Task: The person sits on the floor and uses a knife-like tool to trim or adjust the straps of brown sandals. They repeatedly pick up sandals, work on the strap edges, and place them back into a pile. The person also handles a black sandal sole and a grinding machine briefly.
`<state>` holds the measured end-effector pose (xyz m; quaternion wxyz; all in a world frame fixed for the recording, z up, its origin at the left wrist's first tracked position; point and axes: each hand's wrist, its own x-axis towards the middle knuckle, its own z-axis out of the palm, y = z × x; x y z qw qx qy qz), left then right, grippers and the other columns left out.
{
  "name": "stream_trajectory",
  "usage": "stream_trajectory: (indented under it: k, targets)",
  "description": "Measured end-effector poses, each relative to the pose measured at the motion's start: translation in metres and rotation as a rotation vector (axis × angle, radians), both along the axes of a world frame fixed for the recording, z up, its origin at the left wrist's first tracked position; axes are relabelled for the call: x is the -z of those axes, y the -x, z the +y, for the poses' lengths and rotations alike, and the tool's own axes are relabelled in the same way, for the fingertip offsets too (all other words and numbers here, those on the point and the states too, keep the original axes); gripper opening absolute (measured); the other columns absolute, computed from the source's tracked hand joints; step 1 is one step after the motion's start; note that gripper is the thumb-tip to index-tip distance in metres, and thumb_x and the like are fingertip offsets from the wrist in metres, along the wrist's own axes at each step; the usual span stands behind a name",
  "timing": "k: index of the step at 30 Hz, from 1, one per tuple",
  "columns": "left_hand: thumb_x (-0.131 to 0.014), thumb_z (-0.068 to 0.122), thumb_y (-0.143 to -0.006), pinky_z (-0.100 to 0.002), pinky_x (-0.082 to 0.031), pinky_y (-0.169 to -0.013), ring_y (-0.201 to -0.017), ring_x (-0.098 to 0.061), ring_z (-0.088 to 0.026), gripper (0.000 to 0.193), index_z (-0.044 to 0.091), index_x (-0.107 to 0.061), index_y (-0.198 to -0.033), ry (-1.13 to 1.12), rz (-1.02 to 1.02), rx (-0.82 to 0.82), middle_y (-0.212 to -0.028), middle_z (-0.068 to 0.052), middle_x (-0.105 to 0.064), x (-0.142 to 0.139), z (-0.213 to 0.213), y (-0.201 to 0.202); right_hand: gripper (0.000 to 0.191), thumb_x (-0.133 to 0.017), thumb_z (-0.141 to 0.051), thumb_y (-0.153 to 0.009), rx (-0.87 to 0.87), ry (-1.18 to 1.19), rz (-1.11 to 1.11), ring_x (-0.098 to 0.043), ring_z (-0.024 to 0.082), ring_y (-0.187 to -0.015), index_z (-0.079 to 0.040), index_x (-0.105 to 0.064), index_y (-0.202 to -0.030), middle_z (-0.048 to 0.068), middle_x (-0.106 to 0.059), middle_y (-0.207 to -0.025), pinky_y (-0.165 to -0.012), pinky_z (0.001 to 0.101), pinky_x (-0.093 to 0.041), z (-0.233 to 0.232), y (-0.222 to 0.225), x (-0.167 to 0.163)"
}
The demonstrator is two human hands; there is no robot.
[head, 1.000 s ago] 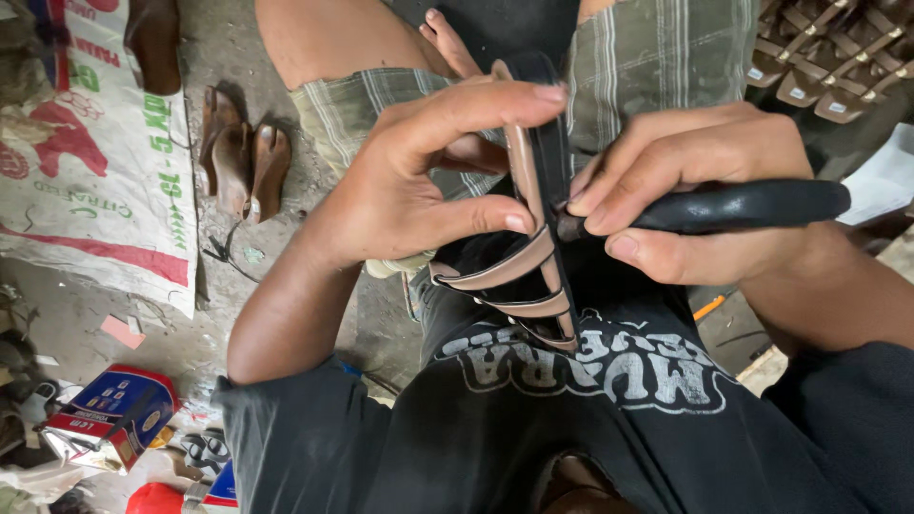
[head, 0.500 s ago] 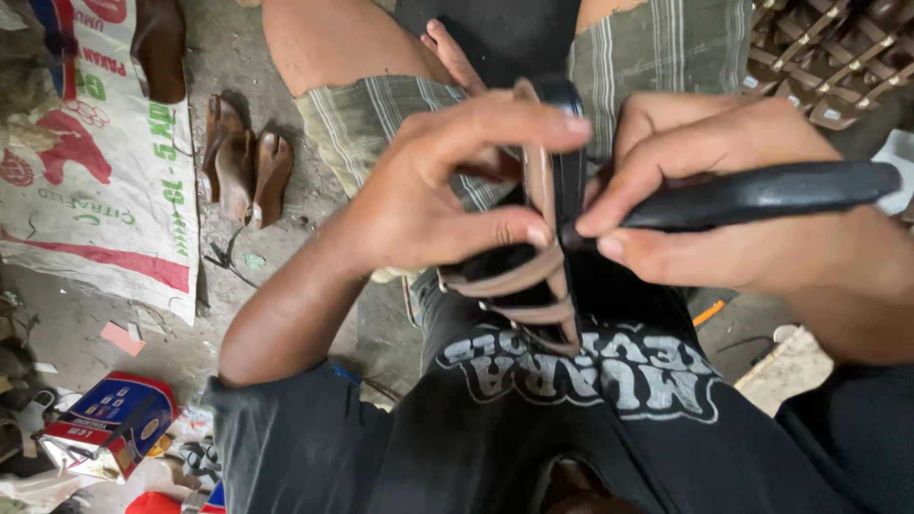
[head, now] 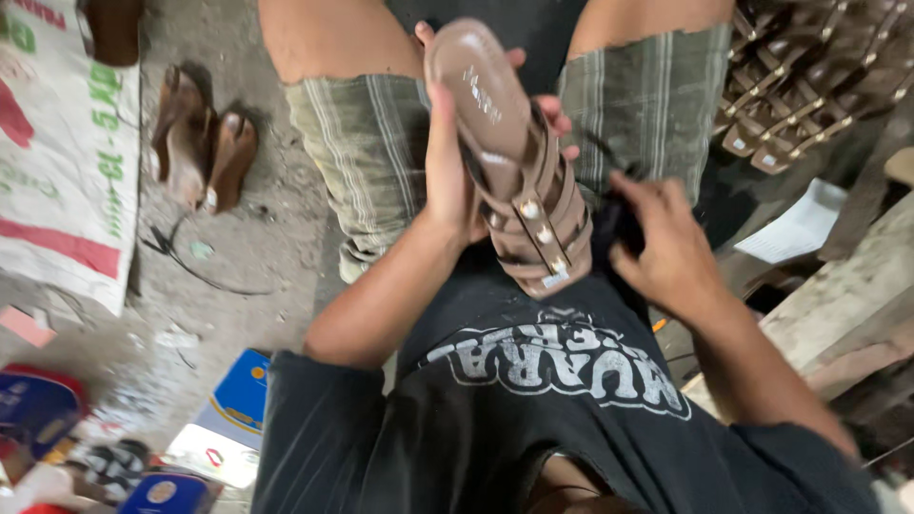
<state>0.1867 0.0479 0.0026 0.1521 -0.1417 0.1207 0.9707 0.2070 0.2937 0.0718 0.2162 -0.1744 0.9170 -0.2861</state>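
Sandal [head: 519,181] work sits at centre frame: your left hand [head: 447,171] is closed around the brown strappy sandal, holding it sole-side down over your lap, insole and riveted straps facing you. Your right hand [head: 666,247] rests lower right of it, fingers curled on something dark at your thigh; what it grips I cannot tell. The straps look already fixed with their studs in place, so this piece seems near finished. A stack of similar sandals [head: 809,86] waits at upper right, and a worn pair [head: 205,143] lies on the floor [head: 267,238] at upper left.
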Motion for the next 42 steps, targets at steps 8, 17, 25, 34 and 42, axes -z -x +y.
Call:
stream_trajectory:
  k: [8, 17, 25, 34, 42]
  targets:
    - [-0.036, 0.067, -0.103, -0.054, -0.061, -0.1, -0.115, -0.068, -0.029, 0.08, -0.003, -0.048, -0.14, -0.004, -0.023, 0.051, -0.129, -0.022, -0.067, -0.004, -0.015, 0.048, 0.057, -0.065, -0.01, -0.1, 0.395, 0.733, -0.465, -0.069, 0.019, -0.109, 0.001, -0.047, -0.152, 0.013, -0.069, -0.125, -0.098, 0.035, -0.058, 0.006, -0.018, 0.0]
    - [-0.051, 0.041, -0.101, -0.037, -0.05, -0.122, -0.141, -0.058, -0.024, 0.072, -0.005, -0.038, -0.154, 0.087, 0.213, 0.183, -0.152, -0.014, -0.056, -0.009, -0.011, 0.022, 0.042, -0.06, 0.002, -0.1, 0.549, 1.232, -0.546, -0.062, 0.016, -0.124, 0.005, -0.051, -0.14, 0.008, -0.063, -0.133, -0.112, 0.0327, -0.05, -0.035, -0.017, 0.043]
    - [-0.07, -0.01, -0.098, -0.035, -0.055, -0.107, -0.121, -0.064, -0.02, 0.041, -0.004, -0.058, -0.136, 0.855, 0.303, 0.129, -0.13, -0.012, -0.067, 0.008, 0.008, -0.001, 0.036, -0.059, -0.012, -0.109, 0.523, 1.009, -0.235, -0.06, 0.011, -0.122, 0.003, -0.052, -0.141, 0.005, -0.064, -0.132, -0.108, 0.0269, -0.048, -0.048, -0.006, 0.043]
    - [-0.066, -0.008, -0.101, -0.029, -0.055, -0.095, -0.104, -0.066, -0.016, 0.02, -0.004, -0.063, -0.121, 0.828, 0.252, -0.092, -0.114, -0.006, -0.071, 0.022, 0.033, -0.009, 0.033, -0.064, -0.021, -0.107, 0.731, 1.143, -0.321, -0.065, 0.01, -0.105, 0.005, -0.064, -0.127, 0.005, -0.072, -0.118, -0.093, 0.0267, -0.054, -0.055, -0.008, 0.058]
    - [-0.072, -0.012, -0.074, -0.029, -0.056, -0.086, -0.1, -0.065, -0.015, 0.049, 0.002, -0.06, -0.119, 0.552, 0.053, 0.386, -0.11, -0.009, -0.068, -0.012, -0.014, 0.024, 0.029, -0.065, -0.011, -0.104, 0.59, 1.006, -0.135, -0.066, 0.011, -0.113, 0.004, -0.061, -0.128, 0.004, -0.07, -0.124, -0.103, 0.0284, -0.054, -0.041, -0.006, 0.056]
